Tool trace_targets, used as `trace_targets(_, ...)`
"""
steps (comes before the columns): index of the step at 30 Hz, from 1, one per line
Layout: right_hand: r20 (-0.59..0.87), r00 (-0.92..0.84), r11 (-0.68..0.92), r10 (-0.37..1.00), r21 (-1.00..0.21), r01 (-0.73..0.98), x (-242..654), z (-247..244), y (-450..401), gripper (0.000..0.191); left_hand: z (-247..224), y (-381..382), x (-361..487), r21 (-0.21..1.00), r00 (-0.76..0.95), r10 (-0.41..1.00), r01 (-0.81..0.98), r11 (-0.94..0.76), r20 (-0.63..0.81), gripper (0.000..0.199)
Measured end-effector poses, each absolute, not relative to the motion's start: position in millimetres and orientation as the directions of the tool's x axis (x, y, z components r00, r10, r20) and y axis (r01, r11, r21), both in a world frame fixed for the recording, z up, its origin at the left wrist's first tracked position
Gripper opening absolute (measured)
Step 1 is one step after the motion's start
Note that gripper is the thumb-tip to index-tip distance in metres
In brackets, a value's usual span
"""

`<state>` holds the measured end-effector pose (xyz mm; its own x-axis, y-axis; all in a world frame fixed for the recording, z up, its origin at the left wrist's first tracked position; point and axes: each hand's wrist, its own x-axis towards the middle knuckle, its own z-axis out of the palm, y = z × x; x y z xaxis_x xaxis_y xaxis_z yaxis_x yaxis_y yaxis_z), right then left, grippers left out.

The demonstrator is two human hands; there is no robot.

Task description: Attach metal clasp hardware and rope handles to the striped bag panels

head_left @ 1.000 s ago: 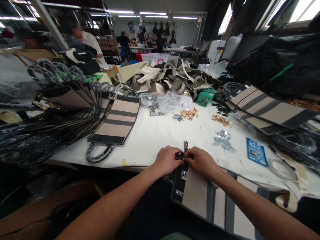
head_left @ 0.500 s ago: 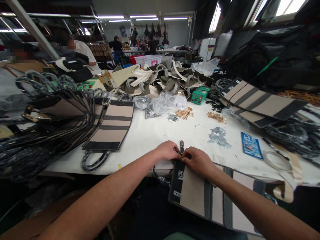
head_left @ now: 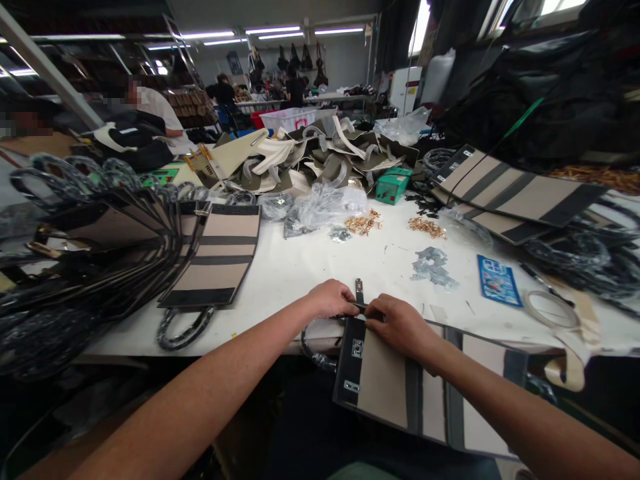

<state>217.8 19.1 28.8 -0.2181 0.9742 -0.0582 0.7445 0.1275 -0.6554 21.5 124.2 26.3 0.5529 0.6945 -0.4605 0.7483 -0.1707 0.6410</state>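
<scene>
A beige and black bag panel (head_left: 384,380) lies partly over the table's front edge, with metal plates on its black end strip. At its far corner, my left hand (head_left: 331,299) pinches something small beside a short black strap with a metal fitting (head_left: 359,287); the fingers hide what it is. My right hand (head_left: 400,327) rests on the panel, thumb and fingertips closed at the same corner, and what they grip cannot be made out. A wrapped black handle (head_left: 316,347) loops out from the panel's left side.
Another panel (head_left: 215,250) lies left, beside stacked panels with wrapped handles (head_left: 125,227). Brass-coloured pieces (head_left: 364,222), grey metal plates (head_left: 434,268), a blue packet (head_left: 499,280) and a tape roll (head_left: 550,310) are on the table. Behind stands a green box (head_left: 393,185) before piled pieces.
The view has shifted slightly, so the scene sits a little further left. Both hands stay at the panel's corner, with only slight finger movement.
</scene>
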Motion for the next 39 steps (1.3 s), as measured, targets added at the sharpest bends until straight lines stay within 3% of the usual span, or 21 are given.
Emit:
trace_targets(8,-0.134,-0.2,0.05,0.97,-0.699,0.713,220,34,29,0.009,40,122,31,0.632,0.544,0.68,0.76,-0.151,-0.492,0.012)
trace_targets(15,-0.119,-0.251,0.105,0.961,-0.681,0.725,221,36,38,0.012,41,134,38,0.626,0.455,0.6,0.773,0.102,-0.658,0.016)
trace_targets(19,-0.09,-0.149,0.028,0.985,-0.763,0.645,224,48,35,0.012,43,139,41,0.589,0.409,0.563,0.789,0.177,-0.718,0.018)
trace_targets(22,0.033,0.118,-0.029,0.992,-0.874,0.486,226,66,25,0.026,43,140,42,0.583,0.392,0.562,0.785,0.209,-0.728,0.021)
trace_targets(25,0.276,0.387,0.129,0.88,-0.922,0.364,223,75,12,0.032,39,138,40,0.596,0.384,0.575,0.768,0.236,-0.722,0.021)
trace_targets(27,0.38,0.443,0.234,0.812,-0.907,0.349,217,67,2,0.03,37,136,39,0.611,0.386,0.588,0.753,0.244,-0.711,0.02)
trace_targets(30,0.303,0.409,0.222,0.861,-0.946,0.236,206,44,-11,0.026,35,132,37,0.643,0.399,0.618,0.729,0.234,-0.677,0.018)
trace_targets(33,0.182,0.407,0.236,0.895,-0.968,-0.085,200,30,-15,0.022,33,129,37,0.665,0.409,0.646,0.717,0.208,-0.644,0.017)
trace_targets(36,0.121,0.432,0.305,0.894,-0.87,-0.388,197,36,-5,0.034,32,130,38,0.669,0.419,0.656,0.721,0.181,-0.628,0.018)
trace_targets(39,0.065,0.446,0.318,0.892,-0.792,-0.521,193,45,12,0.034,32,131,38,0.664,0.429,0.654,0.732,0.153,-0.623,0.018)
